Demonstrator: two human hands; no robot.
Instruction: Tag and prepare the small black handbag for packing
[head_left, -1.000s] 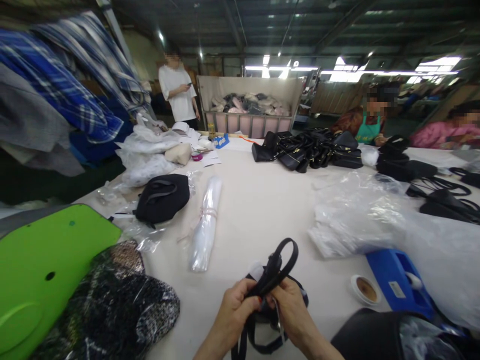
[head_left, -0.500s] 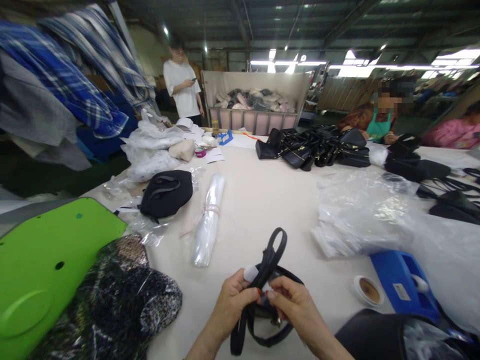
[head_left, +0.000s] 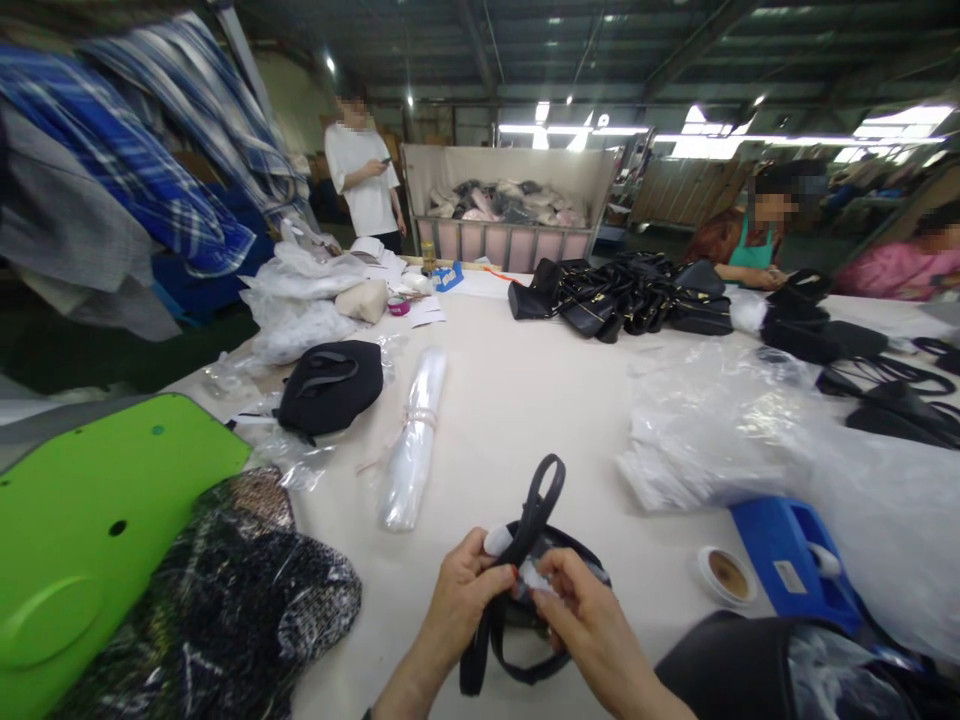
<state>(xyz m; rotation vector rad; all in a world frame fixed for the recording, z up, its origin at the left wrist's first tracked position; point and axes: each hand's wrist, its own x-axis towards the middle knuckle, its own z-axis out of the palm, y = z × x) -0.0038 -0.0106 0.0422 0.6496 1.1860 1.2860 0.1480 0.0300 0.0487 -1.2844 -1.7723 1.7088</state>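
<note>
White worktable (head_left: 525,400) cluttered. Black strap (head_left: 536,505) rose as loop between both hands near table's front edge. Left hand (head_left: 461,595) closed round strap; right hand (head_left: 577,615) pinched it beside white wrap. Blue tape dispenser (head_left: 795,565) near, right.

strap (head_left: 534,510) between hands | plastic roll (head_left: 412,440) behind-left | tape dispenser (head_left: 795,568) right | bags (head_left: 622,295) far across table (head_left: 517,400)

Black strap (head_left: 534,515): smooth, leather-like, slight sheen. Table (head_left: 525,400): matt cream surface. Bag roll (head_left: 413,440): glossy clear plastic. Tape dispenser (head_left: 796,570): blue plastic.
</note>
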